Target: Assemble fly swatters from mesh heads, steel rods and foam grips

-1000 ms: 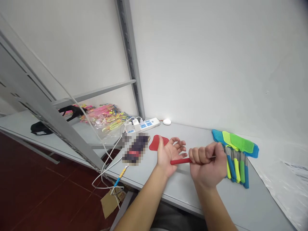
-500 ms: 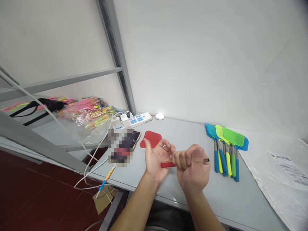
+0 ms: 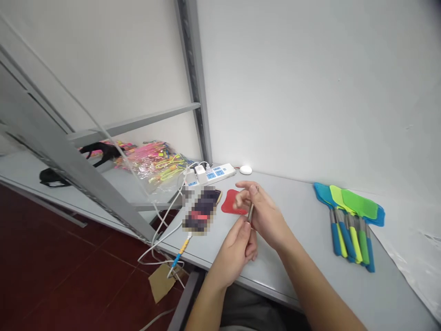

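Observation:
Upright in front of me is a fly swatter handle, its thin metal rod (image 3: 250, 214) showing between my hands. My left hand (image 3: 232, 253) is closed around its lower part, so the red grip is hidden. Above it, my right hand (image 3: 270, 218) pinches the upper rod with the thumb at its tip, other fingers curled loosely. Just behind the right fingers lies a red fly swatter head (image 3: 230, 204) flat on the table, partly covered by them. To the right rests a bunch of fly swatters (image 3: 351, 225) with blue, yellow and green heads and grips.
A phone (image 3: 203, 211) on a charging cable lies at left on the grey table (image 3: 289, 276). Behind it are a power strip (image 3: 220, 172) and a white round device (image 3: 245, 170). Bagged colourful items (image 3: 155, 161) sit beyond the metal frame (image 3: 195, 82). White plastic sheeting (image 3: 409, 243) covers the right side.
The handle has turned from lying sideways to upright. My left hand has gone from open to closed around it, and my right hand has shifted to the rod's upper end. The view has swung left.

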{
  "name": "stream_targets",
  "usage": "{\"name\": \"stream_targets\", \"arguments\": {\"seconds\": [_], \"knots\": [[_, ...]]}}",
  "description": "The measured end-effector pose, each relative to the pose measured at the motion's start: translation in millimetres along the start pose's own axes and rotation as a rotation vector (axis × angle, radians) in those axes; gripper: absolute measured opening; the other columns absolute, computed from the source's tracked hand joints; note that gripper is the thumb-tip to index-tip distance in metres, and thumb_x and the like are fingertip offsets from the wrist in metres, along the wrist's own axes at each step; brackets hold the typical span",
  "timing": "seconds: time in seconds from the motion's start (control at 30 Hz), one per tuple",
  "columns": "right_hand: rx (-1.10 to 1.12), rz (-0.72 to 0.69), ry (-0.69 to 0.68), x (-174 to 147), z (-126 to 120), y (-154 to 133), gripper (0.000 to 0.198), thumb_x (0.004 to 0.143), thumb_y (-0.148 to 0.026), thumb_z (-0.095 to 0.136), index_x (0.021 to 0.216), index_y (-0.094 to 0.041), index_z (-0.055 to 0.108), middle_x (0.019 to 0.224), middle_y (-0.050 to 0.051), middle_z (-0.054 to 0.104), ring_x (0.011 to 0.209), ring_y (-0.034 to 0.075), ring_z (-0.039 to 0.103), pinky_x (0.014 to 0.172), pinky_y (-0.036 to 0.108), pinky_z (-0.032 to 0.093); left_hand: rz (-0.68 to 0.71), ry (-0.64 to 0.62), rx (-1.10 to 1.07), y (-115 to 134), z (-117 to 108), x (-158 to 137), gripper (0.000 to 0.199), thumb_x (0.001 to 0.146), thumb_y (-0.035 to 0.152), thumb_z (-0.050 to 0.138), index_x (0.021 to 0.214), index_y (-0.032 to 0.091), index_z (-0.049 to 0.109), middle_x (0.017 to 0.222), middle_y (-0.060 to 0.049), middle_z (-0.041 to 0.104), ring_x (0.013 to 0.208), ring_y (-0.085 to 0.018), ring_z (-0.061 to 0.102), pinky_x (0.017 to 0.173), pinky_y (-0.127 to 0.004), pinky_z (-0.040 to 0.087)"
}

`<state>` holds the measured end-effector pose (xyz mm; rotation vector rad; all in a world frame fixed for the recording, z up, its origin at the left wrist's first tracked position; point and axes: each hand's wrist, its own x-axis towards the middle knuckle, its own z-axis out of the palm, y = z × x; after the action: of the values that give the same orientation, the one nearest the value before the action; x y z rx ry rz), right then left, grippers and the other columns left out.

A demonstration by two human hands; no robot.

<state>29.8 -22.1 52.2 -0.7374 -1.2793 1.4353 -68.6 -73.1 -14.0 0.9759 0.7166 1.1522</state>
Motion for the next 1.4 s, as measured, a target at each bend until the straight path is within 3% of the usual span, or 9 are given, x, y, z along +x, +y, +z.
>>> {"name": "stream_targets", "arguments": {"seconds": [0.1,0.17,0.27,0.4,0.57,0.7,0.97,1.13,1.4], "knots": [[-0.527,0.04,-0.036,22,-2,21,0.056,0.098,-0.058,0.014,0.136,-0.029,0.042,0.123,0.007,0.057,0.106,0.019,0.058,0.083,0.032,0.046,0.047,0.05,-0.063,3,-16,-7,0.032,0.099,0.047,0.036,0.088,0.019,0.049,0.056,0.009,0.037,0.039,-0.004,0.026,0.051,-0.023,0.04],[-0.865,0.113,0.013,37,-10,41,0.061,0.096,-0.059,0.024,0.142,-0.021,0.036,0.14,0.013,0.046,0.127,0.025,0.044,0.099,0.039,0.037,0.033,0.077,-0.086,0,-23,-6,0.029,0.098,0.047,0.035,0.094,0.021,0.048,0.06,0.009,0.04,0.037,-0.003,0.025,0.046,-0.022,0.038],[-1.0,0.172,0.032,54,-25,68,0.083,0.076,-0.057,0.065,0.14,-0.012,0.04,0.144,0.023,0.039,0.135,0.039,0.029,0.105,0.053,0.021,-0.025,0.117,0.006,-11,-28,0,0.027,0.097,0.049,0.039,0.103,0.024,0.047,0.065,0.008,0.042,0.037,-0.004,0.023,0.038,-0.019,0.03],[-1.058,0.211,0.065,64,-39,82,0.081,0.058,-0.052,0.08,0.125,-0.015,0.054,0.133,0.022,0.049,0.128,0.041,0.036,0.102,0.053,0.021,-0.091,0.156,0.174,-23,-28,6,0.031,0.095,0.052,0.039,0.108,0.025,0.048,0.069,0.007,0.042,0.04,-0.004,0.022,0.038,-0.018,0.023],[-0.891,0.245,0.144,63,-53,67,0.051,0.05,-0.049,0.084,0.081,-0.017,0.061,0.08,0.009,0.065,0.083,0.031,0.059,0.08,0.044,0.04,-0.096,0.155,0.307,-22,-26,6,0.033,0.096,0.052,0.038,0.106,0.024,0.052,0.068,0.006,0.043,0.046,-0.006,0.026,0.044,-0.02,0.023],[-0.626,0.148,0.242,41,-62,43,0.043,0.074,-0.059,0.063,0.082,-0.017,0.059,0.074,0.004,0.065,0.064,0.019,0.058,0.059,0.031,0.044,-0.116,0.106,0.369,-16,-25,6,0.034,0.096,0.051,0.037,0.104,0.023,0.053,0.061,0.007,0.037,0.048,-0.008,0.027,0.047,-0.02,0.023],[0.19,-0.172,0.932,-35,-70,28,0.026,0.081,-0.045,0.064,0.083,-0.02,0.056,0.057,-0.007,0.05,0.039,0.008,0.04,0.033,0.021,0.028,-0.117,-0.098,0.482,-19,-4,4,0.038,0.097,0.049,0.038,0.11,0.02,0.057,0.061,0.006,0.029,0.056,-0.011,0.03,0.051,-0.023,0.025],[0.29,-0.237,1.202,-81,-86,31,0.027,0.083,-0.044,0.064,0.098,-0.023,0.058,0.057,-0.008,0.054,0.036,0.007,0.041,0.031,0.018,0.028,-0.185,-0.199,0.577,-25,16,7,0.038,0.095,0.049,0.042,0.115,0.022,0.061,0.061,0.005,0.032,0.055,-0.011,0.029,0.051,-0.023,0.023],[0.254,-0.285,1.155,-143,-117,46,0.031,0.079,-0.04,0.072,0.098,-0.018,0.061,0.082,0.005,0.072,0.065,0.018,0.068,0.06,0.031,0.055,0.118,-0.395,1.098,-34,27,36,0.03,0.094,0.04,0.049,0.118,0.033,0.066,0.094,-0.002,0.07,0.083,-0.022,0.058,0.078,-0.033,0.037]]}}
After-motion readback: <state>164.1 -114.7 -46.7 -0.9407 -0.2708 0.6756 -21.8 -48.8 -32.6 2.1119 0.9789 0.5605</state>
